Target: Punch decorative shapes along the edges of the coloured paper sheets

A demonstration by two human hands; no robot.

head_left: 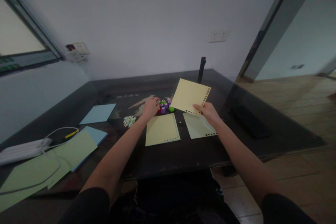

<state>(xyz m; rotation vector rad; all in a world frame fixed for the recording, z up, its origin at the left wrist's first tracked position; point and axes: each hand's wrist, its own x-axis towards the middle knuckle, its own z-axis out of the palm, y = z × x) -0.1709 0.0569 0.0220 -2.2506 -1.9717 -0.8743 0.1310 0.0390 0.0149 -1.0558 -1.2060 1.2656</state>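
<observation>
head cam | worn on head, above near edge of counter (pixel 168 154) | faces forward and down | near: both forearms reach in from the bottom | wall behind | single view

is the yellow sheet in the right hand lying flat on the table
No, the right hand holds the yellow sheet raised above the table.

Both arms are bare from the wrist up past the elbow, ending in short black fabric sleeves at the bottom edge of the view. The left hand (pixel 150 107) and right hand (pixel 209 112) wear no gloves; no watch, ring or band shows. Dark clothing covers the lap below.
</observation>
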